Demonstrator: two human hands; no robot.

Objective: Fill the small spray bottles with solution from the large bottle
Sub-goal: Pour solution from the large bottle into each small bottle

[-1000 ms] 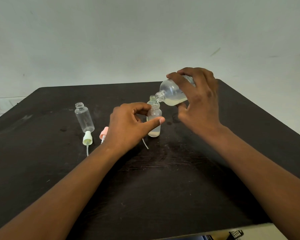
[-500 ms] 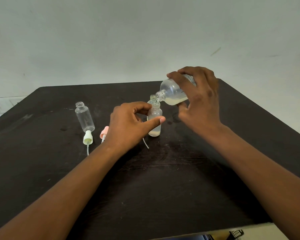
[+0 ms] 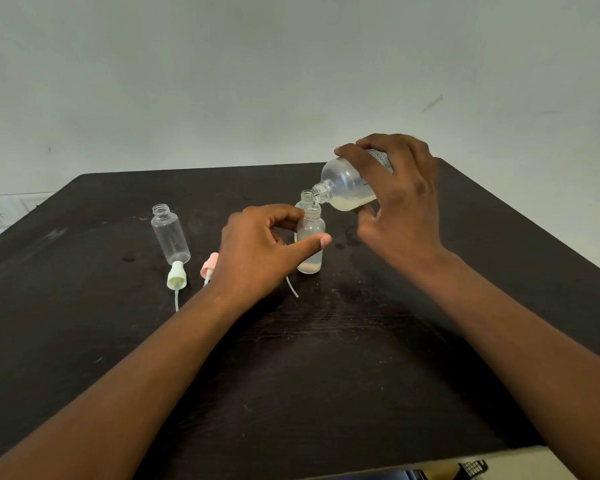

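my right hand (image 3: pixel 400 206) grips the large bottle (image 3: pixel 347 188), tipped nearly flat with its open mouth just over the neck of a small bottle (image 3: pixel 310 242) standing on the dark table (image 3: pixel 326 375). my left hand (image 3: pixel 260 251) pinches that small bottle between thumb and forefinger; pale liquid sits at its bottom. another small neck shows right behind it (mostly hidden). an empty bottle (image 3: pixel 170 233) stands well to the left, a white spray cap (image 3: pixel 176 276) and pink cap (image 3: pixel 209 267) lying near it.
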